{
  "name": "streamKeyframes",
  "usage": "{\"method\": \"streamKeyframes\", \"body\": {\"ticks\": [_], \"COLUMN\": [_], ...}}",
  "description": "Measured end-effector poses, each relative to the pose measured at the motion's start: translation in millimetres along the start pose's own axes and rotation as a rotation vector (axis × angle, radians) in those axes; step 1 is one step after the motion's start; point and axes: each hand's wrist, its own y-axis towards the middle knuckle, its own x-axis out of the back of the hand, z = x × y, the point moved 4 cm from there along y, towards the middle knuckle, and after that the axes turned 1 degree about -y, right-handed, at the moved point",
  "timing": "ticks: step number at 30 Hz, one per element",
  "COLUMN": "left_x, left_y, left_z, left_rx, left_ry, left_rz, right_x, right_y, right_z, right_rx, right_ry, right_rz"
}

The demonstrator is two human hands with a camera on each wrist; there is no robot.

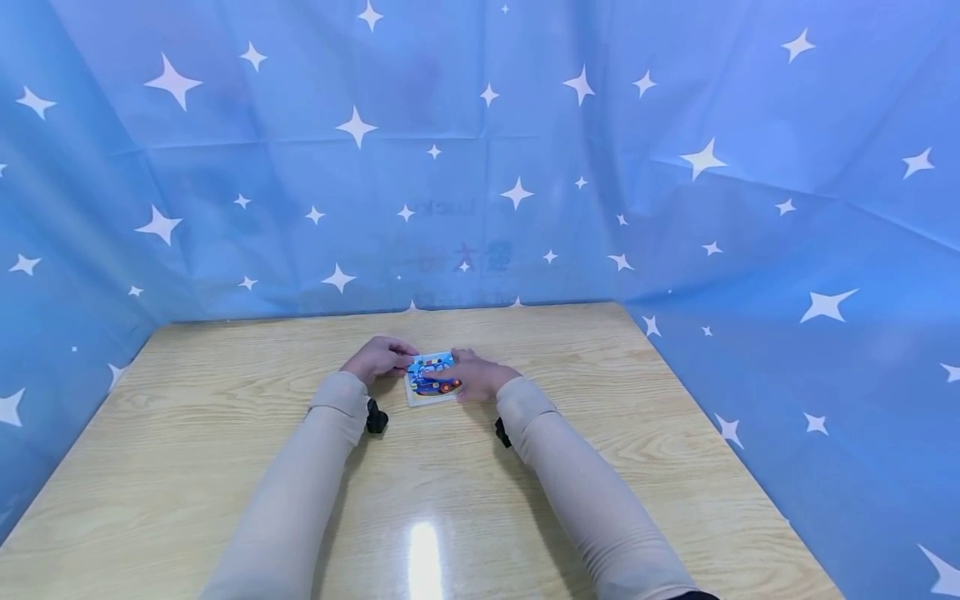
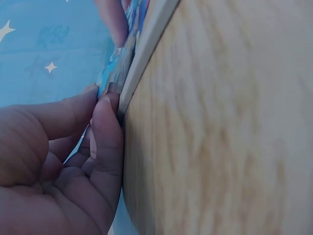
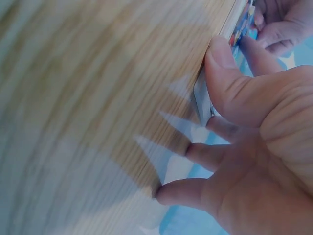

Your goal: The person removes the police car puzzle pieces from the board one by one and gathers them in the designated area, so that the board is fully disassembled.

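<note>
Nearest the camera, the two pale sleeves, left (image 1: 285,508) and right (image 1: 600,500), stretched forward over the desk (image 1: 225,433) and narrowed toward a small picture board (image 1: 430,389). The board lay flat on the far half of the desk, between the two hands, its white border framing a blue cartoon vehicle; lying flat, it probably had the desk's full support against any push from above.

The left hand (image 1: 378,360) was at the board's left side, its fingers curled, with thumb and fingertip pinching at the edge. Whether a separate piece sat between them could not be told. That hold, it seemed, left the picture uncovered while steadying the side.

The right hand (image 1: 483,377) came from the opposite side with its fingers spread and fairly straight, gripping nothing that showed. Its thumb (image 3: 220,54) rested against the white border, the index finger reached over the picture, and other fingertips touched the desk beside the board, likely to brace the hand and stop the board sliding.

Dark devices on the left wrist (image 1: 377,417) and right wrist (image 1: 502,432) hung below the arms, presumably to look at each hand's work. Beyond the desk hung a blue starry curtain (image 1: 450,175).
</note>
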Motion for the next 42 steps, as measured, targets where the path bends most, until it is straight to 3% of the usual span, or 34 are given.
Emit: {"method": "streamKeyframes", "body": {"ticks": [10, 20, 30, 42], "left_x": [2.0, 8.1, 10.0, 12.1], "left_y": [2.8, 4.6, 1.0, 2.3], "left_z": [2.3, 11.5, 11.5, 13.8], "left_rx": [-0.025, -0.042, -0.053, -0.074], "left_ry": [-0.006, -0.179, -0.201, -0.146], "left_rz": [0.019, 0.070, 0.066, 0.069], "right_x": [0, -2, 0, 4], "right_y": [0.8, -0.4, -1.3, 0.6], "right_z": [2, 1, -1, -18], "right_rx": [-0.008, -0.025, -0.029, -0.071], "right_ry": [-0.072, -0.020, 0.008, -0.125], "right_rz": [-0.018, -0.066, -0.128, -0.157]}}
